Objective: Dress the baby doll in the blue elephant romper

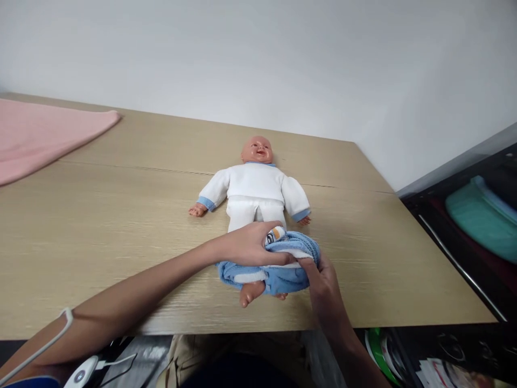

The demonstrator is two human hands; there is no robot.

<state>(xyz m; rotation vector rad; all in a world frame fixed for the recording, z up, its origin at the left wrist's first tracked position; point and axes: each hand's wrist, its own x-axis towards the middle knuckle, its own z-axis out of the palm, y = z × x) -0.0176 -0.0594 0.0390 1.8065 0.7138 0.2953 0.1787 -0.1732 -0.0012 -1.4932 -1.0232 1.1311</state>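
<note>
A baby doll point(258, 180) lies on its back on the table, head away from me, in a white top and white trousers with blue cuffs. Around its lower legs is a bunched blue-and-white terry garment point(288, 277) with a small orange and black print. My left hand point(254, 245) reaches across the legs, its fingers closed on the garment's upper edge. At the garment's right side, my right hand point(323, 275) grips the cloth with the thumb on top. One bare doll foot point(251, 293) sticks out below the cloth; the other shows only in part.
The wooden table point(121, 215) meets a white wall behind. A pink cloth point(48, 137) lies at the far left. Beyond the right edge are dark shelving and a teal item point(480, 221). A white cable point(44, 342) crosses by my left forearm, near a white device point(82, 372).
</note>
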